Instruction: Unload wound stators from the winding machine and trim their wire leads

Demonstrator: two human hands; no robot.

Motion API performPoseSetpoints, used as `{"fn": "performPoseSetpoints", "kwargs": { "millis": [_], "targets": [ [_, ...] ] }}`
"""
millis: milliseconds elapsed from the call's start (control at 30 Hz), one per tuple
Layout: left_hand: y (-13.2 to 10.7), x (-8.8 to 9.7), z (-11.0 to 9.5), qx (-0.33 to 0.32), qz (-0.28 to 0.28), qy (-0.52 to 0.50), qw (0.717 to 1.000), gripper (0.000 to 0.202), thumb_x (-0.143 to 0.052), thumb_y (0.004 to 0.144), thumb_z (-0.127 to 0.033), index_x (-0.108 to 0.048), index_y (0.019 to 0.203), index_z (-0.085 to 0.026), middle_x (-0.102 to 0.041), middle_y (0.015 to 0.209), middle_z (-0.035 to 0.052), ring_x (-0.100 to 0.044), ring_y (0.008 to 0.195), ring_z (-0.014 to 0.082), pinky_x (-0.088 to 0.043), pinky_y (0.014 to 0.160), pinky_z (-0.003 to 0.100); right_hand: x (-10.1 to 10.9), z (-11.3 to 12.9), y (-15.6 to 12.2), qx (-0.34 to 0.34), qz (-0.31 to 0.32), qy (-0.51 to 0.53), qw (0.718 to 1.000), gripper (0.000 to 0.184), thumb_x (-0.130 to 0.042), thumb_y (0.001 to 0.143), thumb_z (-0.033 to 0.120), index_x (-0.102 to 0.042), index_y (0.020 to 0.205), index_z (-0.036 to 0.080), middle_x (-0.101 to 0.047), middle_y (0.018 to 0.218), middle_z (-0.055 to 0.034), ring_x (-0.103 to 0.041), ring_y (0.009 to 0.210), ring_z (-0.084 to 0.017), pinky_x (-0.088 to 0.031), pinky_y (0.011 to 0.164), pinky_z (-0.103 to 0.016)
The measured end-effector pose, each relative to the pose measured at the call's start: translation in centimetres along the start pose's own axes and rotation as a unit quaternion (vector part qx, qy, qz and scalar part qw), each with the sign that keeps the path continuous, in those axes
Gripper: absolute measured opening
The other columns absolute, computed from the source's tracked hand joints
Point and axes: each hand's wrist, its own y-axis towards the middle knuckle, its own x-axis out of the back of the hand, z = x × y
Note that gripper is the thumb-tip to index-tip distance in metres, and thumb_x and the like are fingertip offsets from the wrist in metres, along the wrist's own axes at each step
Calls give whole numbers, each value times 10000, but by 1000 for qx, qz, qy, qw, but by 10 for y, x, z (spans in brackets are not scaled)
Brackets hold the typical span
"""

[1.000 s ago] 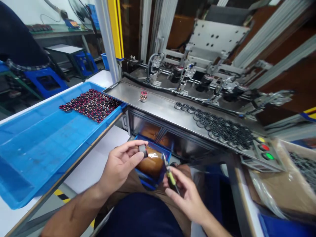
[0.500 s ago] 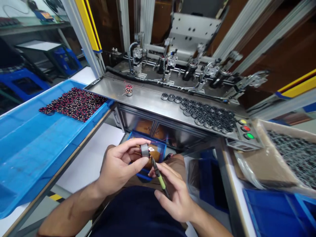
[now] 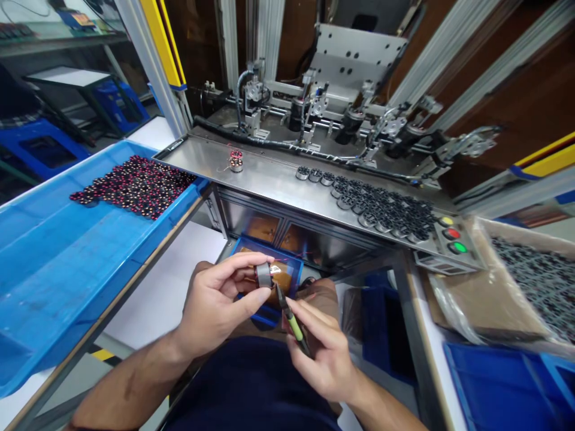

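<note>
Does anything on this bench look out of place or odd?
One red-wound coil sits alone on the steel shelf, apart from the other red coils heaped in the blue tray and from the grey rings clustered farther right. Nothing looks spilled or broken.

Your dark navy top, your brown trousers over the knees, your left hand and right hand bare, your forearms uncovered.

No legible text, label, brand or number anywhere. Grey part in left hand, green-handled tool in right hand: any markings too small, blurred to read.
</note>
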Motion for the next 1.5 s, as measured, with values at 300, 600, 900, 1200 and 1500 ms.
{"fn": "performPoseSetpoints", "kwargs": {
  "millis": [300,600,900,1200,1500],
  "targets": [
    [-3,2,0,-91,-13,63,994,253,-632,864,-95,-708,1057,-240,-697,1156,60,-635,1147,197,-543,954,278,1,2,-1,-18,28,28,999,729,-579,736,86,-425,1426,263,-600,1172,-103,-614,1035,-246,-542,901,-411],
    [-7,4,2,-101,-5,88,991,286,-624,856,-67,-700,1072,-240,-691,1162,68,-612,1167,205,-529,967,303,1,5,10,13,18,40,999,730,-579,707,67,-460,1404,247,-626,1015,-86,-635,883,-220,-564,789,-377],
    [-8,6,5,-100,11,96,990,356,-624,845,-40,-692,1103,-276,-682,1182,48,-601,1169,200,-526,975,310,0,3,6,-3,5,18,1000,708,-567,738,32,-475,1389,293,-622,828,-39,-609,718,-197,-537,631,-326],
    [-12,8,5,-126,14,148,981,382,-641,823,-23,-684,1100,-282,-686,1188,26,-595,1181,191,-508,993,298,0,5,9,-6,9,50,999,759,-570,705,57,-432,1424,256,-601,1085,-89,-609,946,-222,-552,863,-392],
    [-9,9,6,-145,34,168,975,380,-638,810,3,-673,1100,-240,-687,1178,57,-623,1134,204,-523,970,326,-3,3,11,2,7,39,999,720,-548,739,14,-453,1415,243,-590,857,-50,-594,751,-184,-533,656,-312]
  ]
}}
